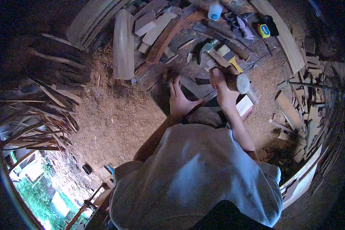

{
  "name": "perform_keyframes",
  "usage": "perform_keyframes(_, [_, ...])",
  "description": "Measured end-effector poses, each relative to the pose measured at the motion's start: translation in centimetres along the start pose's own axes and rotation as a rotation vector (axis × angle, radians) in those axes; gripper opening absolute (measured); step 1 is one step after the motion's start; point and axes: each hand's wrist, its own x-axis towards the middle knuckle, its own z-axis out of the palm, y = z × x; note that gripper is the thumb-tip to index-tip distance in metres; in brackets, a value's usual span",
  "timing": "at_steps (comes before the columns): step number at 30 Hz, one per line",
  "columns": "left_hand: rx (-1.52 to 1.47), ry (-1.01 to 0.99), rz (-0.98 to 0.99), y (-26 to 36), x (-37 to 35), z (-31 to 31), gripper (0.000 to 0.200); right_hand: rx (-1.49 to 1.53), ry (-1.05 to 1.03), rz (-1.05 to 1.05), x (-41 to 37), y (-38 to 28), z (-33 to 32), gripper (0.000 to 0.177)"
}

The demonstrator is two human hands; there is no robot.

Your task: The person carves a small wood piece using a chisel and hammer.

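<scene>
Head view, looking straight down over my own grey shirt. My left grip (pixel 179 99) is wide, fingers spread and pressed flat on the table (pixel 182 69), the fingertips touching the near end of a flat wooden strip (pixel 192 87). The strip runs slantwise away from that hand toward my right.

My right grip (pixel 223 90) is wrapped tight around a round wooden handle (pixel 239 82), its pale cut end facing right. The light is poor here, so I can't say whether it belongs to a mallet or a chisel. This fist sits just right of the strip, with the strip's far end close beside its knuckles. The two hands are near each other, and the strip is between them.

Beyond my right fist a claw hammer (pixel 210 49) lies on the table, and a yellow-handled tool (pixel 234 62) lies just beside it. Further back there is a yellow and blue tape measure (pixel 263 30) and a white bottle (pixel 215 10). Off to the left a broad plank (pixel 123 45) lies lengthwise, and sawdust (pixel 115 115) covers the floor below it.
</scene>
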Motion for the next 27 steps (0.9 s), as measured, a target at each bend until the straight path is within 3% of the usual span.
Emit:
perform_keyframes(3, [0.021,0.027,0.035,-0.4,0.0,0.2,0.11,0.04,-0.057,0.038,-0.2,-2.1,0.2,0.019])
perform_keyframes(6, [0.1,0.051,0.109,-0.6,0.2,0.3,0.111,0.064,-0.141,0.186,-0.6,-1.5,-0.5,0.032])
perform_keyframes(11, [0.11,0.024,0.046,-0.1,-0.1,0.0,0.114,-0.038,-0.173,0.038,-0.7,-0.3,-0.7,0.018])
perform_keyframes(14, [0.156,0.018,0.035,0.0,-0.1,-0.1,0.116,0.068,-0.128,-0.026,-0.9,-2.7,0.7,0.027])
perform_keyframes(18, [0.085,0.014,-0.045,-0.3,0.0,0.3,0.125,0.003,-0.13,-0.037,-0.8,-2.9,0.5,0.028])
perform_keyframes(20, [0.121,0.027,-0.022,-0.7,-0.1,0.5,0.126,-0.045,-0.143,0.088,-0.9,-2.8,0.1,0.015])
perform_keyframes(24, [0.185,0.04,-0.008,-0.9,-0.1,0.6,0.126,-0.105,-0.196,0.125,-1.1,-2.9,-0.1,0.016])
perform_keyframes(27, [0.094,0.006,-0.095,-0.3,0.0,0.3,0.127,0.026,-0.132,-0.027,-1.4,-2.6,0.6,0.026])
